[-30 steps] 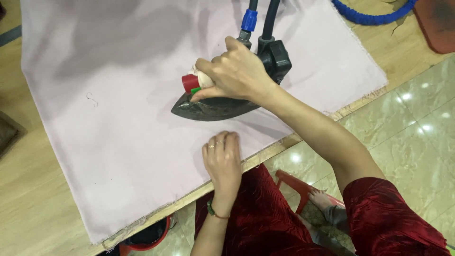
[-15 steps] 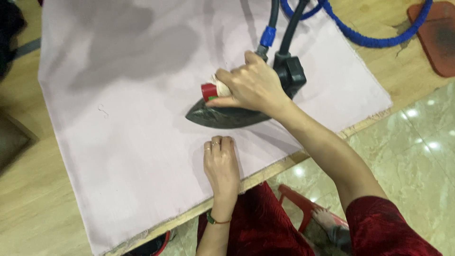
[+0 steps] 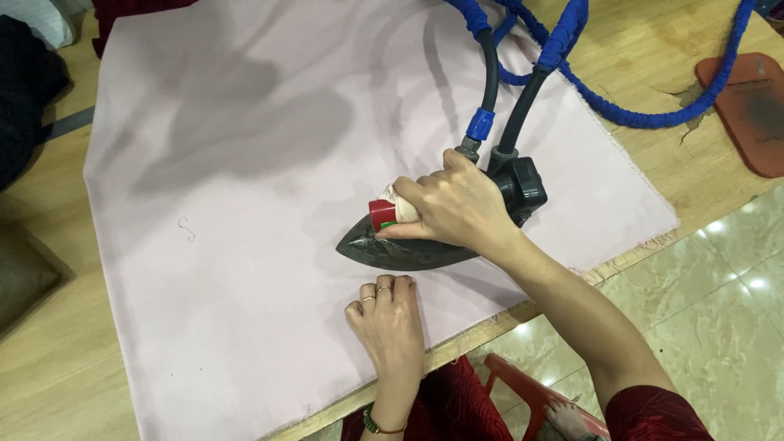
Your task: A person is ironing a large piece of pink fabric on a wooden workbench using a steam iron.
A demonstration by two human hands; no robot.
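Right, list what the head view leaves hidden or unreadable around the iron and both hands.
- Iron: its handle is covered by the right hand; its soleplate lies face down on the pink cloth.
- Left hand: palm down on the cloth, underside unseen.
- Blue hoses: cut off by the top edge.
- Small mark on the cloth: too small to tell.
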